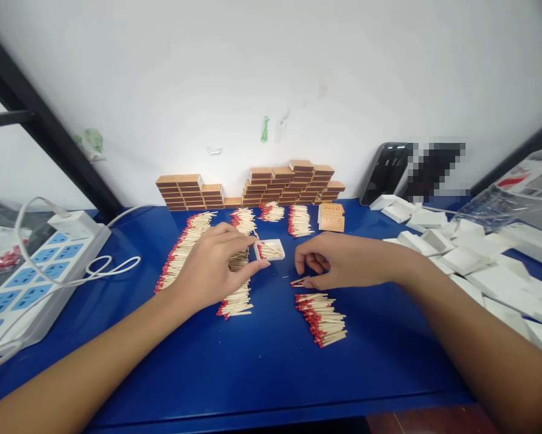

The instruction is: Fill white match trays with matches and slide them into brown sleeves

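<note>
Worktop [261,374]: blue, bare along its near edge. Nearest item: 1 slanting bunch of red-headed matches [321,319], right of centre.

Right hand [312,271]: just beyond that bunch, half closed, fingers curled under. At the thumb tip, low over the worktop, a few loose matches [298,282]; they look like 2, number uncertain. From where I stand I cannot tell whether they are pinched or only touched.

Left hand [228,259]: thumb and fingers closed on the left end of 1 white tray [277,248], open side up, near the middle of the layout. Matches lie inside it, heads to the left; not countable.

Under and in front of the left hand: 1 partly hidden row of matches [237,296]. Farther left: 1 long row [184,253], running away from the near side.

Right: a heap of white trays [497,280], more than a dozen, overlapping, exact count not possible. Left: 1 power strip [31,295], 1 white plug [74,223] seated at its far end.

Beyond the hands: 3 short bunches of matches [300,221] side by side; to their right, a small group of orange box covers [331,218].

Farthest, against the wall [271,66]: stacked matchboxes [275,187] of uneven height, too close-packed to count; 1 dark phone [383,173] leaning at right, a pixelated dark shape [433,172] beside it.
</note>
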